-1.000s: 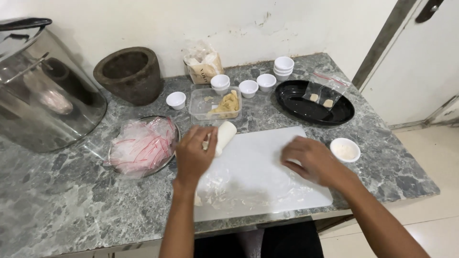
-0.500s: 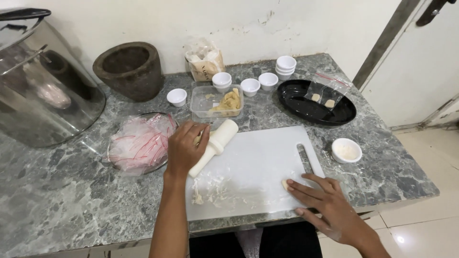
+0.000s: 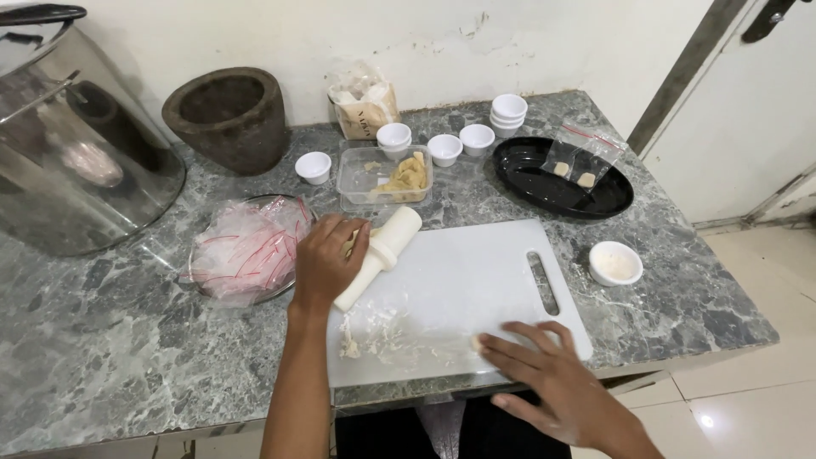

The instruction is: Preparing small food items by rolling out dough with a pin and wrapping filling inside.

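**Grey marble surface with white cutting board, both hands at work**

The surface [image 3: 110,340] is grey veined marble set against a scuffed white wall; a pale tiled floor [image 3: 756,399] shows at right, beside a white door.

A white cutting board [image 3: 459,280] lies near the front edge, smeared with scraps of pale dough [image 3: 374,340] at its lower left. The left hand [image 3: 327,263] is clenched over the upper part of a white rolling pin [image 3: 381,255], which lies slanted across the board's upper-left corner. The right hand [image 3: 544,370] is released, fingers spread flat on the board's lower right edge, grasping nothing.

Left of the board, a glass bowl [image 3: 246,251] holds clear bags with red strips. Behind the board stands a clear plastic container [image 3: 384,176] with pale pieces inside, with small white cups [image 3: 444,149] around it and a bagged packet [image 3: 365,106] at the wall. A dark stone mortar [image 3: 228,117] and a large steel pot [image 3: 68,153] occupy the left rear. A black oval tray [image 3: 561,183] carries a small clear bag. A small white dish [image 3: 615,262] sits just right of the board.
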